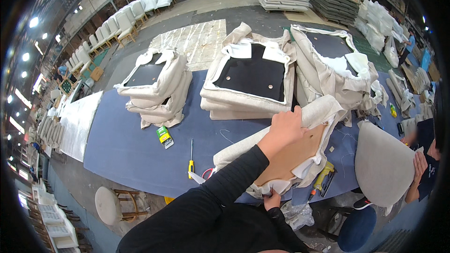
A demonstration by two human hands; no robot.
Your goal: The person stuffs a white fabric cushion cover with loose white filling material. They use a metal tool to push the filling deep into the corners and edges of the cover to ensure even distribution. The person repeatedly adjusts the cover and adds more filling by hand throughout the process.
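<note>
A beige upholstered seat cushion (243, 147) lies upside down on the blue worktable (131, 145), its wooden underside (293, 157) facing up. My left hand (283, 129) presses down on the far edge of the fabric folded over the board. At the near edge, my right hand (272, 201) pinches the loose fabric under the cushion. A yellow staple gun (324, 178) lies just right of the cushion.
A yellow-handled screwdriver (191, 157), a green-yellow small box (164, 137) and scissors (206, 174) lie left of the cushion. Stacks of covered cushions (157, 89) (251, 77) (335, 70) stand behind. A person at right holds a seat pad (382, 164). A stool (110, 204) stands below the table edge.
</note>
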